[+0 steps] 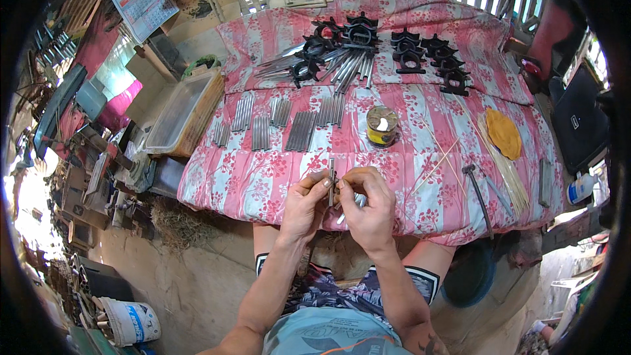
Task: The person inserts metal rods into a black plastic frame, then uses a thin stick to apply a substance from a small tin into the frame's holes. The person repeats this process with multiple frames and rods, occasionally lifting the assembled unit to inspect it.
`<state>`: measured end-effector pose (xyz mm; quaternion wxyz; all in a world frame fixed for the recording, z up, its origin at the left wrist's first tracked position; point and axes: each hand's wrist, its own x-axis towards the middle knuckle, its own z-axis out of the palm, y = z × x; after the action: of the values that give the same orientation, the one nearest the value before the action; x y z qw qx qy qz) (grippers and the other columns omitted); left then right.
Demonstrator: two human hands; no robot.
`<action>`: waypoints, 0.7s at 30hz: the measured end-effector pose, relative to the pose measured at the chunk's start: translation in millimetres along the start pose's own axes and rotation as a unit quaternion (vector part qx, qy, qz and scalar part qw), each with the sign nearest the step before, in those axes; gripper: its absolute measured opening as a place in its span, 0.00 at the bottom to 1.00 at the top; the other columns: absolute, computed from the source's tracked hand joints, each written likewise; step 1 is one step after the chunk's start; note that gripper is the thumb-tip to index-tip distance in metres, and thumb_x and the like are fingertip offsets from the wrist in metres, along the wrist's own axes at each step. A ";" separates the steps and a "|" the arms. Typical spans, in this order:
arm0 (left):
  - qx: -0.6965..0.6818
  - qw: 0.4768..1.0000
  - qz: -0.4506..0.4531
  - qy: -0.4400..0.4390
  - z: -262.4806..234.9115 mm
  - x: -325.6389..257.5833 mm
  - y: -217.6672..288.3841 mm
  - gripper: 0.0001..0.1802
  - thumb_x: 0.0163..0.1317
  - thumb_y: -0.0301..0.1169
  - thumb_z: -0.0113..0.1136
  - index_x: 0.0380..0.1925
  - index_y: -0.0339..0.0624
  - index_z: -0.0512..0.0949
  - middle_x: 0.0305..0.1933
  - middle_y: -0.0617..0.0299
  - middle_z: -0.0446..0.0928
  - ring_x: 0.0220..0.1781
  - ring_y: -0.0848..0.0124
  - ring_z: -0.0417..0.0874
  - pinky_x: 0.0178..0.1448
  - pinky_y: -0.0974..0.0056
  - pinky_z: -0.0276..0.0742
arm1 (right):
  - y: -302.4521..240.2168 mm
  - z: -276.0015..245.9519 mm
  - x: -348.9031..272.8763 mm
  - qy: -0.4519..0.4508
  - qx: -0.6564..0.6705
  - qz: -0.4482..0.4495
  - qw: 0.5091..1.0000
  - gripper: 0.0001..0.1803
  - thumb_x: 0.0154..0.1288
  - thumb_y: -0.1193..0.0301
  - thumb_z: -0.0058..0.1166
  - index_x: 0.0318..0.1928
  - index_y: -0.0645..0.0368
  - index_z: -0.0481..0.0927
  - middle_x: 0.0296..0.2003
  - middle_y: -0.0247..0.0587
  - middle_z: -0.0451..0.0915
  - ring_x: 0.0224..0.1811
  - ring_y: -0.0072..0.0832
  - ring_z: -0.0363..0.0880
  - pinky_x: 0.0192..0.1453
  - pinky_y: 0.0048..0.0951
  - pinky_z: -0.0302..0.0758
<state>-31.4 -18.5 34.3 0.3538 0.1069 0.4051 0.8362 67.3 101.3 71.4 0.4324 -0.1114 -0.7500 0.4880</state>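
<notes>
Left hand (303, 205) raised over the near edge of the tabletop (407, 220); its fingers bent, thumb and forefinger pinched on a slim metal piece (331, 169) that stands nearly upright in front of the person; right hand (371, 209) close by on the other side, fingers curled, thumb and forefinger nearly together beside the same piece; a small dark part shows there, too small to name, and I cannot tell whether the right fingers grip it or only touch; a silvery tube (359, 201) shows under the right hand, held or lying, cannot tell which; pink and white flowered cloth covers the tabletop; beyond the hands, short metal tubes (301, 131) lie side by side in six groups, toward the left; right of these stands a round tin (382, 133) with a yellow band; farther back, long metal rods (353, 66) fan out beside black brackets (361, 29), with more stacks of brackets to the right; at the right side, a hammer (478, 197), a bundle of thin pale sticks (511, 174) and an orange-yellow cloth piece (503, 133); a plastic bin (181, 112) sits at the left edge; white bucket (133, 322) on the floor, lower left.
</notes>
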 end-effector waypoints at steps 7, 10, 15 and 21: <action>0.023 1.000 0.011 0.006 -0.9 -0.9 1.4 0.15 0.77 0.25 0.63 0.59 0.30 0.80 0.49 0.55 0.87 0.45 0.71 0.89 0.51 0.66 0.87 | -4.7 4.8 0.4 0.011 -0.006 -0.002 1.000 0.06 0.67 0.79 0.65 0.39 0.64 0.80 0.37 0.47 0.82 0.33 0.44 0.85 0.34 0.41 0.80; 0.038 0.999 0.011 0.011 -0.4 -3.0 2.2 0.15 0.77 0.25 0.63 0.59 0.29 0.80 0.49 0.56 0.87 0.46 0.72 0.89 0.51 0.66 0.87 | -5.7 4.7 1.3 0.009 -0.005 -0.005 1.000 0.06 0.67 0.79 0.65 0.39 0.64 0.80 0.36 0.47 0.82 0.33 0.44 0.85 0.34 0.41 0.81; 0.049 0.999 0.018 0.013 -0.8 -4.3 2.8 0.15 0.76 0.25 0.65 0.58 0.29 0.81 0.49 0.56 0.87 0.46 0.73 0.88 0.51 0.67 0.86 | -5.1 5.7 1.9 0.005 -0.012 -0.009 1.000 0.06 0.68 0.79 0.65 0.40 0.65 0.80 0.36 0.47 0.82 0.33 0.43 0.86 0.35 0.41 0.82; 0.270 0.954 0.132 -0.011 8.0 -12.3 5.3 0.14 0.76 0.26 0.65 0.56 0.31 0.83 0.48 0.59 0.86 0.49 0.76 0.86 0.54 0.69 0.84 | 0.1 7.4 1.5 -0.004 0.018 0.034 0.999 0.05 0.68 0.80 0.65 0.41 0.67 0.81 0.36 0.46 0.84 0.34 0.37 0.86 0.38 0.37 0.82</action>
<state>-21.5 -24.3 44.7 0.2025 0.2600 0.5938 0.7341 60.8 97.5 71.1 0.4146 -0.1269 -0.7388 0.5159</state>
